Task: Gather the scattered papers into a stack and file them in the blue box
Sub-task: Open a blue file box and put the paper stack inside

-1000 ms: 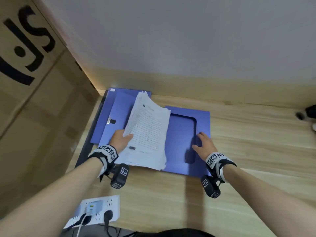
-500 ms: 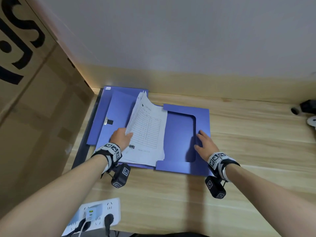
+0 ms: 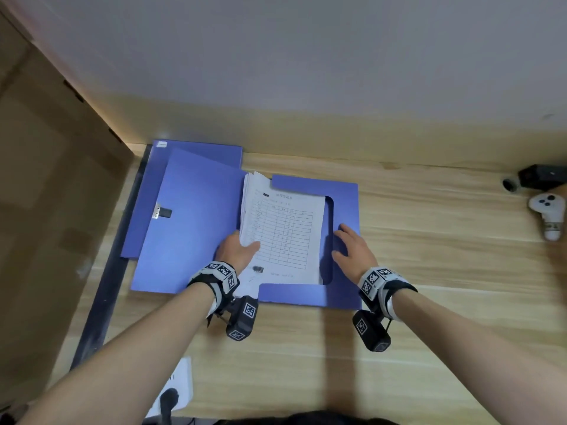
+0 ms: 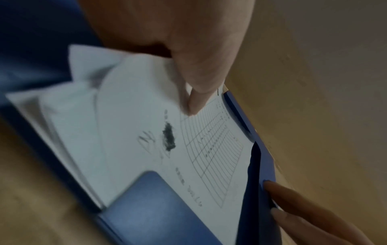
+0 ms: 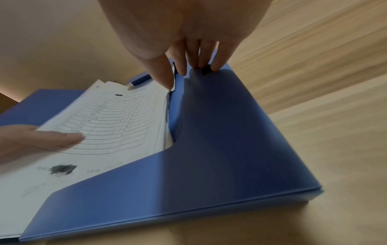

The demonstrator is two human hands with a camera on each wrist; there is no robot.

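The blue box (image 3: 343, 191) lies open on the wooden table, its lid (image 3: 190, 222) folded out to the left. The paper stack (image 3: 285, 234) lies inside it, with its right and near edges tucked under the box's blue frame flap (image 5: 209, 149). My left hand (image 3: 245, 246) grips the stack's left edge, thumb (image 4: 196, 99) on the top sheet (image 4: 209, 149). My right hand (image 3: 346, 240) rests flat on the right side of the flap, and its straight fingers (image 5: 194, 64) press on the flap's far part. The stack's (image 5: 108, 116) left side is still slightly raised.
A tall cardboard box (image 3: 46, 210) stands against the table's left side. A white power strip (image 3: 175, 388) with a plug lies at the near left edge. A white controller (image 3: 549, 210) and a black device (image 3: 540, 176) sit at the far right. The wall runs close behind the box.
The left hand has slid the paper stack to the right and laid it down into the box, under the frame flap. The right hand has stayed on the flap.
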